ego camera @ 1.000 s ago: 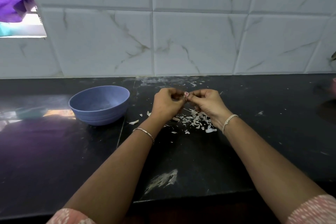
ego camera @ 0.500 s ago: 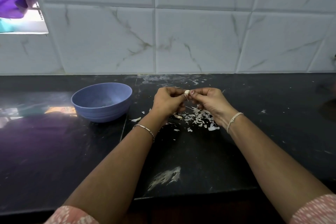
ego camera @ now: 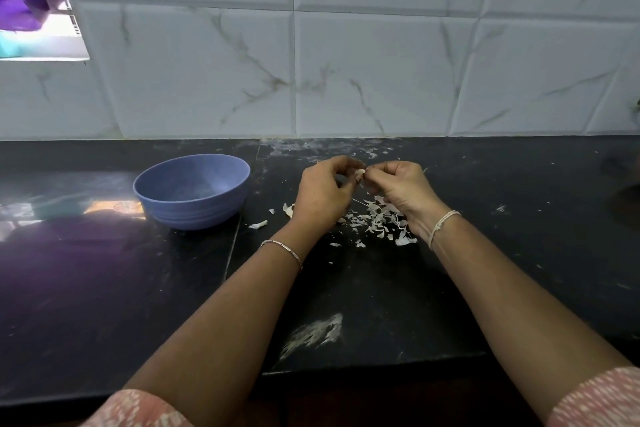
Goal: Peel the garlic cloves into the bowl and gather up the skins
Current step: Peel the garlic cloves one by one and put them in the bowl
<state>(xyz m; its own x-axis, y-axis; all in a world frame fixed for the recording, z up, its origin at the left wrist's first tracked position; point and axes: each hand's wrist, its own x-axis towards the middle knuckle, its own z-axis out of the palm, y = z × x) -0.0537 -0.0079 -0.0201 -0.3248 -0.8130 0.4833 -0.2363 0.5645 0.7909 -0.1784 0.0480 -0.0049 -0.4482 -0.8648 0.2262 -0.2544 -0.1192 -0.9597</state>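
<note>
White marble-veined wall tiles, dark stone countertop, bright window opening upper left

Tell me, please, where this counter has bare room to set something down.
Bare counter lies left of and in front of the blue bowl, and again right of the right forearm. It is crowded beneath the left hand and right hand, where garlic skins are scattered; a white smear sits between the forearms.

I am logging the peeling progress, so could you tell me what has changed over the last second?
Hardly anything: the left hand and right hand still pinch the clove between them above the skins, with a little more of its white showing. Nothing was let go; the bowl and skins stayed put.
</note>
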